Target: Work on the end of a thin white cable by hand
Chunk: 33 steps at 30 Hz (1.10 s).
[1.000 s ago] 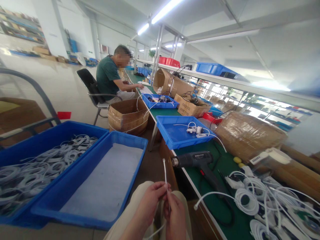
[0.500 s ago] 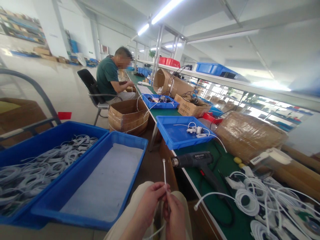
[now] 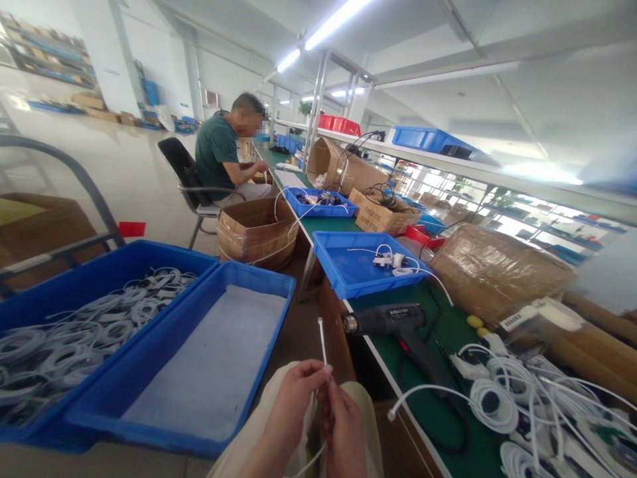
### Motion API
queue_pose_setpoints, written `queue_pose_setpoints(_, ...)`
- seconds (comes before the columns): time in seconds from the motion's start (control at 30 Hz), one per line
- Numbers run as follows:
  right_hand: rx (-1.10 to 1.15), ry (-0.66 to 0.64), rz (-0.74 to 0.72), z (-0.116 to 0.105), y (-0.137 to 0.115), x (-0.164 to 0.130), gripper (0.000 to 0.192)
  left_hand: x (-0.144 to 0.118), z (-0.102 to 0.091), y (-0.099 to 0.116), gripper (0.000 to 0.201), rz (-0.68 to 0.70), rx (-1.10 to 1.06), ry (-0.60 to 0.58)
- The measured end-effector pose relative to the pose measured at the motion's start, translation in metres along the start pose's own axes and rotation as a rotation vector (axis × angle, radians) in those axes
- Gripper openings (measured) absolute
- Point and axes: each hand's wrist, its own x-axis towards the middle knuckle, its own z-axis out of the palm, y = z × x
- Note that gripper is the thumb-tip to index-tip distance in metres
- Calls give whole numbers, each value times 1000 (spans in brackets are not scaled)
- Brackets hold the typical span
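Here, 2 hands meet low over the person's lap: the left hand (image 3: pixel 293 405) and the right hand (image 3: pixel 343 431) are both pinched shut on a thin white cable (image 3: pixel 322 342), whose free end stands upright just above the fingertips, while the rest trails down between the knees. The heat gun (image 3: pixel 393 322) serves as landmark; the cable end stands just left of its nozzle, clear of it.

Judged from the grip, the step is fine work on the cable end. It would be done well by keeping the 2 pinch points close together, so that the short upright stretch stays stiff, and by holding the tip near the body, away from the nozzle.

Edges and room: the desk (image 3: pixel 448 332) edge runs diagonally just right of the hands, under the heat gun. Right of the gun lies a tangle of coiled white cables (image 3: pixel 497 398), with 1 loose end reaching over the desk edge toward the right hand. Beyond the gun sits a blue tray (image 3: pixel 358 265) holding a few small parts. Left of the gun, across the lap, stands a near-empty blue bin (image 3: pixel 199 358), and beside that a bin of cables (image 3: pixel 89 318). Open room lies mainly upward and toward the near-empty bin. A seated co-worker (image 3: pixel 219 156) works well beyond the gun.
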Motion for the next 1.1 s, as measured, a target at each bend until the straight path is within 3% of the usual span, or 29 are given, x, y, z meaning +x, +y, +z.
queue_pose_setpoints(0.53,148,-3,65,7,10,1,54,6,11,11,38,-6,51,110)
queue_pose_setpoints(1.1,193,3,0,10,17,0,57,12,12,11,38,42,147,173)
